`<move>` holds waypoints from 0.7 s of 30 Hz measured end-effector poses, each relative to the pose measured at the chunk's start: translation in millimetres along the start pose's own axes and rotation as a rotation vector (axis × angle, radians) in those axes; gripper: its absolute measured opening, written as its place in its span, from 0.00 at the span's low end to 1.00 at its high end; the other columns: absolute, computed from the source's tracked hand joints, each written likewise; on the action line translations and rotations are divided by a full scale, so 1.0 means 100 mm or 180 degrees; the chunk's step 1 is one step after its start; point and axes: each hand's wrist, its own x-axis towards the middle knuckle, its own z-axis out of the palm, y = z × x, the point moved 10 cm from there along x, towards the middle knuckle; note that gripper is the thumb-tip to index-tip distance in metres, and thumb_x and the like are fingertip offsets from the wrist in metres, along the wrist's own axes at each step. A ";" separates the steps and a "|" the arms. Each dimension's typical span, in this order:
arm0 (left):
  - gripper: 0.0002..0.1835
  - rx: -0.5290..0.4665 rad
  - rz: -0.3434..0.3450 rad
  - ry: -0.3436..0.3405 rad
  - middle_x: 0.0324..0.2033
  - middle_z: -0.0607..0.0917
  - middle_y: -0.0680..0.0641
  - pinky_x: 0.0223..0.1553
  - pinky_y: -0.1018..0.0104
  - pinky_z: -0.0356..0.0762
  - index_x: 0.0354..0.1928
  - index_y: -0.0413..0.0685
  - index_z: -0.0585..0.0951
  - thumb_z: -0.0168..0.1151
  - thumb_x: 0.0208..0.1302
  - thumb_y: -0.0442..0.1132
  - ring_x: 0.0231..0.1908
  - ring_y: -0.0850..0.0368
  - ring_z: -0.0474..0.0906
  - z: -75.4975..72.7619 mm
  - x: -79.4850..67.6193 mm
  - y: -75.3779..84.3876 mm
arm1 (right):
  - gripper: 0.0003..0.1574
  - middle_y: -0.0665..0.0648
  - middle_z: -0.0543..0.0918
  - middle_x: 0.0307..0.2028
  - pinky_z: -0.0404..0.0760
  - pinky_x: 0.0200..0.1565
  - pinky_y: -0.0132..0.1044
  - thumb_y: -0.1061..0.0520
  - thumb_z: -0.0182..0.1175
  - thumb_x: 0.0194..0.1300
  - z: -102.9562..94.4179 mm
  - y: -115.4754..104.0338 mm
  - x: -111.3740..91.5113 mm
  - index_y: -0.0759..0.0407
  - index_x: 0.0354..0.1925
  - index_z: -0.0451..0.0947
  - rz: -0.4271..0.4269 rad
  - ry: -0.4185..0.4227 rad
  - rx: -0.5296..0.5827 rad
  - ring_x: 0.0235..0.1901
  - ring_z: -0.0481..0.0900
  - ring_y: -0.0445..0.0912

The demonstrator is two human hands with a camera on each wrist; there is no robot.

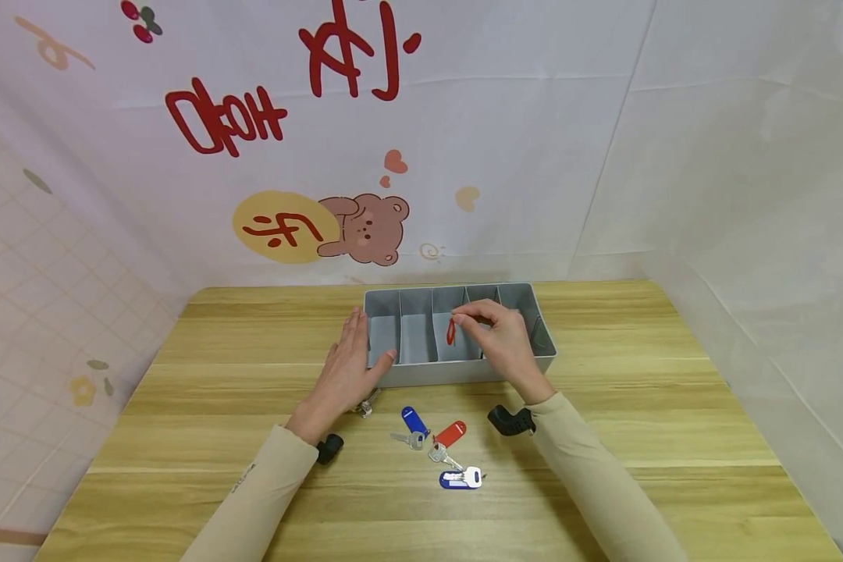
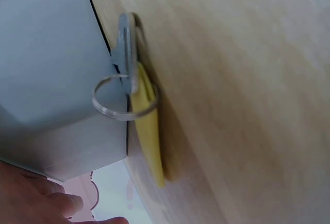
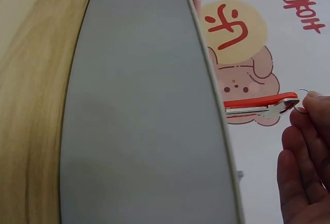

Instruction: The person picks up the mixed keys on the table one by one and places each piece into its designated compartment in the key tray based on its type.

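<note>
the red-tagged key (image 3: 258,101) hangs beneath the right hand (image 1: 502,336), over the third compartment (image 1: 457,353) of the grey tray (image 1: 446,373), counting from the left hand's side; thumb and finger pinch its ring (image 3: 298,91). the left hand (image 1: 347,367), well apart from the right, lies with straight fingers along the tray's end, thumb at the near rim. the key's lower tip is hidden behind the near wall in the right wrist view, so i cannot tell how deep it hangs. to do this well, i'd pinch only the ring, let tag and key hang in line, lower them clear of both dividers (image 1: 435,320) and brace the tray with the left hand.

nearer the body than both hands, the bench (image 1: 604,484) carries a blue-tagged key (image 1: 414,420), a second red tag (image 1: 451,433) with its key and a second blue tag (image 1: 461,478) with its key. a yellow-tagged key (image 2: 149,131) lies close by the tray wall below the left hand, where that wrist could knock it. the right hand hides part of the compartments beneath it
</note>
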 end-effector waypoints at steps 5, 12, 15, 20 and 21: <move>0.51 -0.0007 0.0001 0.0002 0.82 0.39 0.39 0.70 0.27 0.52 0.81 0.33 0.44 0.51 0.77 0.62 0.81 0.42 0.38 0.00 0.00 0.01 | 0.08 0.49 0.90 0.41 0.78 0.37 0.30 0.55 0.70 0.70 0.04 0.06 0.02 0.55 0.44 0.91 0.0092 -0.0008 -0.0019 0.39 0.84 0.43; 0.51 0.0002 0.0008 0.0005 0.82 0.38 0.39 0.70 0.27 0.52 0.81 0.33 0.43 0.52 0.76 0.62 0.81 0.41 0.38 0.00 0.01 0.00 | 0.09 0.50 0.90 0.40 0.77 0.36 0.31 0.55 0.70 0.70 0.08 0.11 0.03 0.58 0.44 0.91 0.0127 -0.0030 -0.0112 0.37 0.85 0.43; 0.51 -0.0006 0.0008 0.0020 0.82 0.39 0.39 0.70 0.27 0.52 0.81 0.33 0.44 0.52 0.76 0.62 0.81 0.41 0.39 0.00 0.01 0.01 | 0.08 0.50 0.90 0.40 0.77 0.35 0.32 0.56 0.70 0.69 0.09 0.13 0.04 0.58 0.44 0.91 0.0136 -0.0047 -0.0154 0.36 0.84 0.43; 0.51 0.0018 0.0048 0.0087 0.82 0.41 0.37 0.68 0.25 0.54 0.81 0.31 0.45 0.53 0.76 0.61 0.80 0.39 0.42 0.00 0.02 0.00 | 0.07 0.50 0.91 0.40 0.76 0.34 0.32 0.57 0.70 0.69 0.12 0.17 0.04 0.57 0.43 0.91 0.0166 -0.0100 -0.0203 0.35 0.83 0.42; 0.51 0.0018 0.0052 0.0095 0.82 0.41 0.37 0.68 0.25 0.54 0.81 0.31 0.45 0.53 0.76 0.61 0.80 0.39 0.43 0.00 0.02 0.00 | 0.06 0.50 0.91 0.40 0.75 0.34 0.32 0.58 0.70 0.69 0.12 0.18 0.04 0.57 0.43 0.91 0.0173 -0.0112 -0.0217 0.34 0.83 0.43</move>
